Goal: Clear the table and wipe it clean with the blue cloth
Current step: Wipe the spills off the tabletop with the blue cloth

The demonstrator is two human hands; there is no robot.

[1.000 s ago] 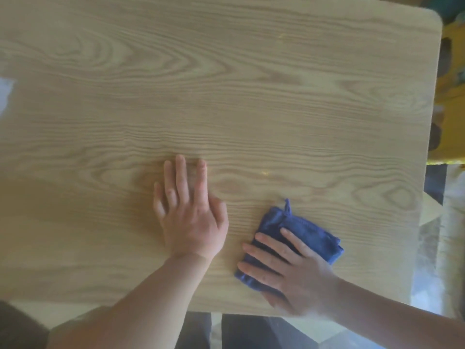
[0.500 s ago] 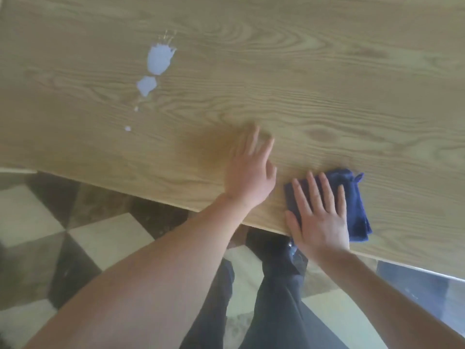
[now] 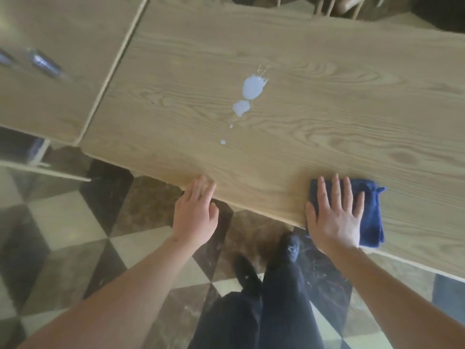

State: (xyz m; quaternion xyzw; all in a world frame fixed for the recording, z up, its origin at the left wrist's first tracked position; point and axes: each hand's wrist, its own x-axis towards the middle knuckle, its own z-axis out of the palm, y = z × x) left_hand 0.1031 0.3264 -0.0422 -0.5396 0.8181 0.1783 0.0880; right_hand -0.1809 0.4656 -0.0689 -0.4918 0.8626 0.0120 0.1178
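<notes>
Folded blue cloth (image 3: 372,215) at table (image 3: 327,122) edge

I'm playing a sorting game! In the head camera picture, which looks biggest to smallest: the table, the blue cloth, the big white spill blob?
1. table
2. blue cloth, partly hidden under the right hand
3. big white spill blob

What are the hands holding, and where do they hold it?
Nothing is gripped. The right hand lies flat, fingers spread, on top of the folded blue cloth, pressing it onto the table at its near edge. The left hand is empty, fingertips on that edge.
</notes>
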